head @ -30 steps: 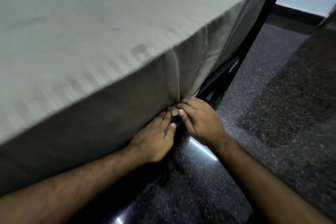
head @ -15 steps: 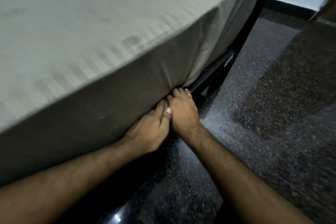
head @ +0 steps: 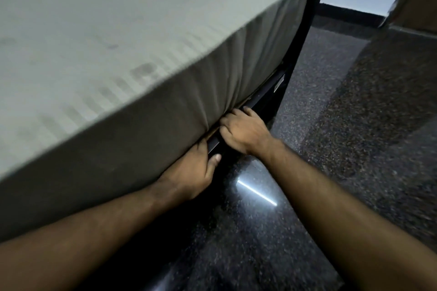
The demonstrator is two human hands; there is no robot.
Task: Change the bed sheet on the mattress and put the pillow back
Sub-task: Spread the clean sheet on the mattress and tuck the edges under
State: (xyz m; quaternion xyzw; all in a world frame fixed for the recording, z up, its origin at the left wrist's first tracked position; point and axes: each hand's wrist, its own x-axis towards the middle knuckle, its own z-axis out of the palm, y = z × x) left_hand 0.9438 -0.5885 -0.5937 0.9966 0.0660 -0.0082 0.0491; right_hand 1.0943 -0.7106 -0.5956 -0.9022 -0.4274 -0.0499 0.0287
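A grey-green striped bed sheet (head: 123,38) covers the mattress, its side (head: 224,82) hanging in soft folds at the near corner. My left hand (head: 194,170) is under the mattress's lower edge, fingers hidden beneath it, thumb showing. My right hand (head: 243,130) sits just to the right at the corner, fingers curled and pushed in between the sheet's bottom edge and the dark bed frame (head: 274,99). The sheet's hem is hidden under the mattress there. No pillow is in view.
The black bed frame rises at the far corner (head: 312,7). Dark speckled stone floor (head: 331,125) lies to the right, with a bright light reflection (head: 257,194). A white wall with dark skirting (head: 350,16) is behind, and a brownish piece of furniture (head: 416,2) stands at the far right.
My hands, touching at the corner a moment ago, have parted: the left has slid deeper under the mattress, the right has shifted right along the frame. The view has drawn back a little.
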